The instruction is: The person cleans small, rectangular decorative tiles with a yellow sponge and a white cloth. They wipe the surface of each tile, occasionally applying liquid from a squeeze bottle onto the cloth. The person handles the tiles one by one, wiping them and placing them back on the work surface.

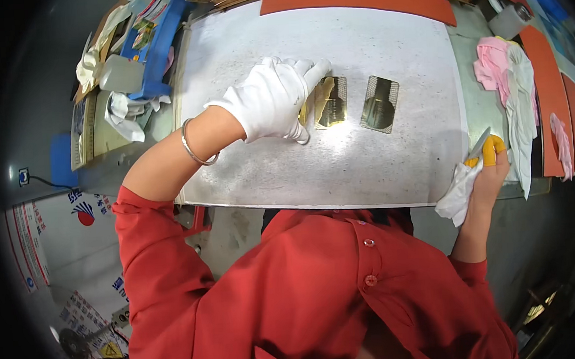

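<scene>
My left hand (273, 100), in a white glove, is over the table's middle. Its thumb and forefinger bracket the ends of a shiny gold-toned metal plate (305, 110), mostly hidden beneath the hand. Right beside it lies a similar mirror-like plate (331, 104) with meshed edges. Another meshed plate (380, 104) rests farther right, apart from my hands. At the table's front right corner my right hand (488, 170), with yellow finger covers, is closed around a white cloth (455, 192). A slim grey blade (479, 143) sticks up from the same grip; its handle is hidden.
A white sheet (247, 172) covers the table. Orange strips (356, 5) border the back and right. Blue bin (159, 56) and white container (121, 74) stand left. Pink cloth (492, 61), whitish cloth (521, 106) and a bottle (509, 21) are at right.
</scene>
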A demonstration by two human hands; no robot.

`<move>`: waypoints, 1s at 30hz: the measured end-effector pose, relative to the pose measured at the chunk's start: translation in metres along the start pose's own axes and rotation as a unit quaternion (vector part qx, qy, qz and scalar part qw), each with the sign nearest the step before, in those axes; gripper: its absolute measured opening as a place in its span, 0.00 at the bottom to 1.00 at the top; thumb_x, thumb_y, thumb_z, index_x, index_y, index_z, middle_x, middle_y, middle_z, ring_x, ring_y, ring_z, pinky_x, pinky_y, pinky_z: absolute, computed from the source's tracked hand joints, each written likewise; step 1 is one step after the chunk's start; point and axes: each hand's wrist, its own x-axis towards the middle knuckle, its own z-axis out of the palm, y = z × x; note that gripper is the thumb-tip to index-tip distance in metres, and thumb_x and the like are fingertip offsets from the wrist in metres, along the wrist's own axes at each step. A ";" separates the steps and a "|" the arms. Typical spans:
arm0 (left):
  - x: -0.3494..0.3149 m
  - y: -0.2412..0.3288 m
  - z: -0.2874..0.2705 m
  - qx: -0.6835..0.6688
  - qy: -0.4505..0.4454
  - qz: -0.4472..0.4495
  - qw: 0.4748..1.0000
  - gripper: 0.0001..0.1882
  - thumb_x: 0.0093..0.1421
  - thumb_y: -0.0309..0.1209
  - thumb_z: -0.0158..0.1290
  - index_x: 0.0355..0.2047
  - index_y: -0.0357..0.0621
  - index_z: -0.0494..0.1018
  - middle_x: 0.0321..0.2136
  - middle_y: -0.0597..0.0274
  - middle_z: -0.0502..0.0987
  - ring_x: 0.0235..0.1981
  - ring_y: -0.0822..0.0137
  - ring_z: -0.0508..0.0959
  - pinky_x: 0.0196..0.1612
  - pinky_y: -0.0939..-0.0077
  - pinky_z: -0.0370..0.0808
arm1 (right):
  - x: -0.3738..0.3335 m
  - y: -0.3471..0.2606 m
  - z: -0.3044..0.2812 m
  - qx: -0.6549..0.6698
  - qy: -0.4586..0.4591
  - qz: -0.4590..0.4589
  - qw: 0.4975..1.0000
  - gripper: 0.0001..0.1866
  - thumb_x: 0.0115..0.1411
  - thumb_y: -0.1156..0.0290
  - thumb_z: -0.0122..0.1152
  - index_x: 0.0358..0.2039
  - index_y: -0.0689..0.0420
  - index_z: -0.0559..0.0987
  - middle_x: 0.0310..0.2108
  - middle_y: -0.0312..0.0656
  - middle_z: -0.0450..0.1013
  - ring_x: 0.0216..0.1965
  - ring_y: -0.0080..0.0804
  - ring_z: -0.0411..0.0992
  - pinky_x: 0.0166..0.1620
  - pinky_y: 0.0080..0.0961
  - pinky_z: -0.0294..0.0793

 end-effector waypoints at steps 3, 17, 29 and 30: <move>-0.019 -0.017 0.017 0.028 0.012 -0.007 1.000 0.55 0.30 0.53 0.64 0.57 0.43 0.52 0.51 0.48 0.63 0.44 0.52 0.71 0.46 0.64 0.68 | 0.003 0.005 -0.003 -0.051 0.004 -0.045 0.998 0.09 0.59 0.71 0.51 0.34 0.65 0.72 0.24 0.33 0.66 0.23 0.17 0.61 0.26 0.14 0.61; -0.050 -0.061 0.020 -0.557 -0.059 -0.055 0.827 0.31 0.62 0.51 0.35 0.58 0.43 0.56 0.57 0.56 0.58 0.58 0.62 0.59 0.60 0.73 0.53 | 0.011 0.021 -0.023 -0.026 -0.024 -0.040 0.999 0.10 0.60 0.71 0.48 0.38 0.63 0.71 0.31 0.36 0.69 0.29 0.19 0.67 0.31 0.15 0.67; -0.046 -0.059 0.020 -0.587 -0.008 -0.058 0.808 0.40 0.57 0.62 0.32 0.58 0.43 0.54 0.58 0.60 0.57 0.61 0.64 0.53 0.62 0.72 0.48 | 0.006 0.014 -0.013 -0.031 -0.017 -0.039 0.999 0.10 0.61 0.71 0.47 0.39 0.64 0.69 0.30 0.36 0.69 0.28 0.19 0.66 0.30 0.15 0.67; -0.048 -0.058 0.023 -0.586 0.003 -0.043 0.809 0.39 0.57 0.61 0.32 0.58 0.42 0.54 0.58 0.59 0.57 0.60 0.64 0.54 0.62 0.73 0.48 | 0.005 0.013 -0.011 -0.034 -0.016 -0.041 0.998 0.10 0.61 0.71 0.47 0.39 0.64 0.69 0.30 0.36 0.69 0.28 0.19 0.66 0.30 0.15 0.67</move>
